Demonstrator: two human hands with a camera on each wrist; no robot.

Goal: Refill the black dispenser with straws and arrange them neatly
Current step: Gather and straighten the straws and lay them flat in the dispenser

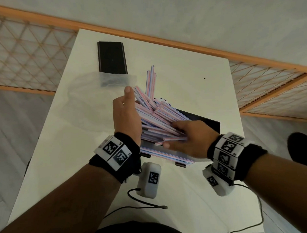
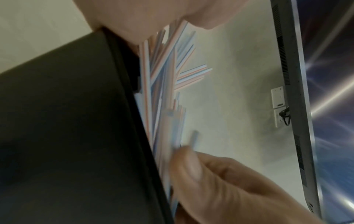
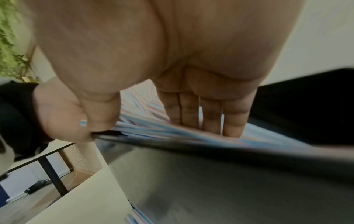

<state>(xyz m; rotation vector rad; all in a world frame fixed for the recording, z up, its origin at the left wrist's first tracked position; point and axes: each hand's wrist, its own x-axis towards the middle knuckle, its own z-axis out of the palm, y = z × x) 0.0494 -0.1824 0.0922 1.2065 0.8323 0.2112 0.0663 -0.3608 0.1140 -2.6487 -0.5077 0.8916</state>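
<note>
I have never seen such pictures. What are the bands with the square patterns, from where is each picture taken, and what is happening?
A person wears one camera on the head and one on each patterned wrist band. The big picture looks down from the head; the other two look along each hand. On the white table stands a black dispenser heaped with striped straws. The left hand presses their side; the right hand lies flat on top. Further away lie a black lid and a clear bag.

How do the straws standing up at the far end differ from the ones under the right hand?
The far striped plastic straws tilt steeply upward, untouched; the near striped straws lie almost flat, pressed by the right hand. The far ones are few, the near ones a thick heap. Both are pink-and-blue striped, in the black box dispenser.
</note>
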